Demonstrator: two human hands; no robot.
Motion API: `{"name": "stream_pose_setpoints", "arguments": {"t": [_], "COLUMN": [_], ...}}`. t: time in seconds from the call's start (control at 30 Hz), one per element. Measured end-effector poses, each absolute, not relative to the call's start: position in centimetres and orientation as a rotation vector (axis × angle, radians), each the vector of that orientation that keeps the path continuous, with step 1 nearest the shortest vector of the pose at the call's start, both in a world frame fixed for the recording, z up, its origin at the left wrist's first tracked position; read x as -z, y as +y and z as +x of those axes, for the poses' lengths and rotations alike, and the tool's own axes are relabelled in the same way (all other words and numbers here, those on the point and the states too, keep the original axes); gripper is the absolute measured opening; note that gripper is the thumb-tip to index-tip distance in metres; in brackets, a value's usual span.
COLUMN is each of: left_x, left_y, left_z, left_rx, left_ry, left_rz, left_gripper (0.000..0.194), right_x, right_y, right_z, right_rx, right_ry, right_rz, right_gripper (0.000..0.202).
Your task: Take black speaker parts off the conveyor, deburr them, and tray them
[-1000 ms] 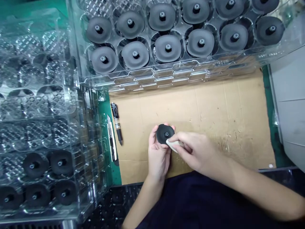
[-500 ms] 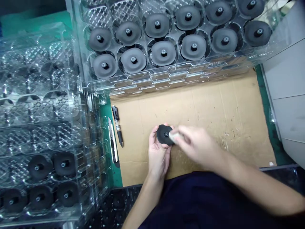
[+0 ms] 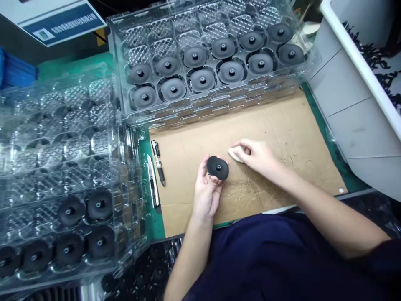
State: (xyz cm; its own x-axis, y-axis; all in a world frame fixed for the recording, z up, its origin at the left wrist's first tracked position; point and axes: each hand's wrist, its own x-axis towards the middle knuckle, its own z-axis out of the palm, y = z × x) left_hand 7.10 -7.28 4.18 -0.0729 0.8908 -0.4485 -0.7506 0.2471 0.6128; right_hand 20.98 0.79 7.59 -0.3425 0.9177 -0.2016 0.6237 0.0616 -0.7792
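A round black disc with a short central stub is gripped at its edge by my left hand, stub side up, above the cardboard sheet. To its right, my right hand pinches a small white pad, which is apart from the disc and close to the cardboard. The pad's material cannot be made out. Beyond my hands, a clear plastic tray carries similar black discs in its nearer rows of pockets.
Left of the cardboard lie a pen and a utility knife. Stacked clear trays with more black discs rise at the left. A grey-white bin with black pieces inside stands at the right. A blue container is at far left.
My right hand has drawn the white pad off the disc, moving it away to the right. The disc is still in my left hand. The camera view has shifted, showing more of the bin.
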Motion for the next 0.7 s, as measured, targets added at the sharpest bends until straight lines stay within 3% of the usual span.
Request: {"name": "stream_pose_setpoints", "arguments": {"t": [0.13,0.27,0.33,0.43,0.5,0.6,0.7], "left_x": [-5.9,-7.5,-8.0,-8.7,-9.2,-9.8,-10.3], "left_y": [-8.7,-10.5,-11.1,-11.5,-11.7,-12.1,-12.1], "left_z": [7.9,8.5,8.9,9.0,8.9,9.0,9.6], "left_rx": [-1.271,-1.186,-1.212,-1.234,-1.224,-1.231,-1.237], "left_ry": [0.922,0.948,0.950,0.946,0.930,0.922,0.949], "left_rz": [0.178,0.132,0.112,0.131,0.154,0.177,0.214], "left_gripper": [0.061,0.062,0.057,0.041,0.043,0.054,0.046], "right_x": [-11.1,-13.9,-14.2,-14.2,-14.5,-15.4,-16.2], "right_y": [-1.6,-4.3,-4.4,-4.8,-5.6,-6.3,-5.9], "right_z": [20.5,20.4,20.6,20.7,21.2,22.3,22.7], "right_rx": [-1.013,-1.229,-1.267,-1.007,-0.980,-1.222,-1.153], "right_ry": [-1.983,-2.122,-2.219,-2.155,-2.068,-2.125,-2.192], "right_rz": [-1.280,-1.059,-1.036,-1.068,-1.016,-0.939,-1.008], "right_gripper": [0.024,0.021,0.019,0.022,0.024,0.020,0.019]}}
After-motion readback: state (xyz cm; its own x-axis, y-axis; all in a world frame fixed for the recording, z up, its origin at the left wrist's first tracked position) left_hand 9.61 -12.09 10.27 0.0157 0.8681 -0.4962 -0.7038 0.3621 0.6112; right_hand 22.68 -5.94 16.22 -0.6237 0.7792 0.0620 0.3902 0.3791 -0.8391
